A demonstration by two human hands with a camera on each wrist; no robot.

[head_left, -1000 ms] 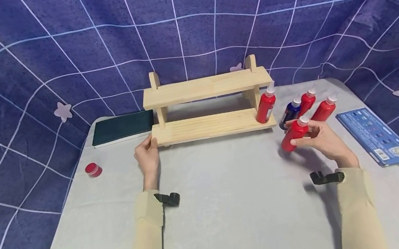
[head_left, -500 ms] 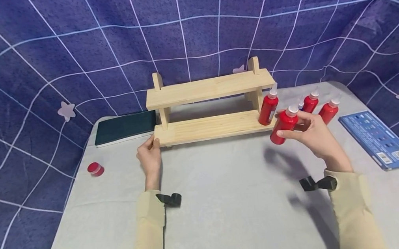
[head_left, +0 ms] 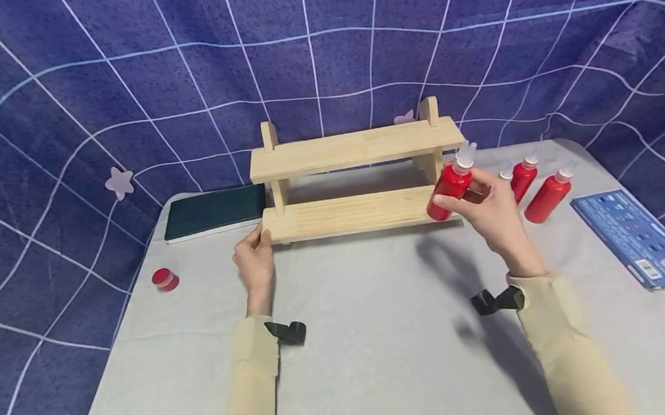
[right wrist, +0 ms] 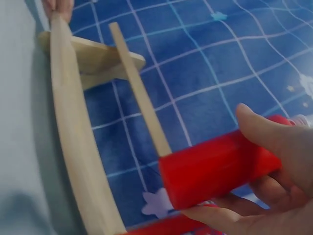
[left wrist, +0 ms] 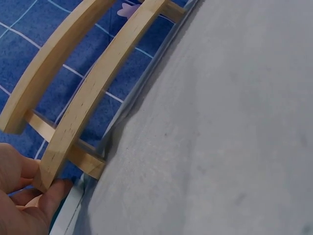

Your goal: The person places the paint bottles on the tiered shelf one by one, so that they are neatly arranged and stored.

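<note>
A two-tier wooden shelf (head_left: pixel 362 211) stands at the back of the table. My left hand (head_left: pixel 254 260) pinches the left end of its lower board, thumb and fingers on either side of the wood (left wrist: pixel 49 171). My right hand (head_left: pixel 490 217) grips a red squeeze bottle (head_left: pixel 449 187) with a white cap and clear nozzle, held at the right end of the lower board. In the right wrist view, this bottle (right wrist: pixel 220 164) is tilted, its base toward the shelf. Another red bottle (right wrist: pixel 166 225) on the lower board is mostly hidden behind it in the head view.
Right of the shelf stand two red bottles (head_left: pixel 548 198) and a dark blue one, largely hidden by my right hand. A flat blue box (head_left: pixel 638 237) lies at the far right. On the left are a dark green book (head_left: pixel 214 212) and a small red-lidded jar (head_left: pixel 165 279).
My right hand has lifted the red bottle off the table and carried it left to the shelf's right end. My left hand keeps its hold on the board.
</note>
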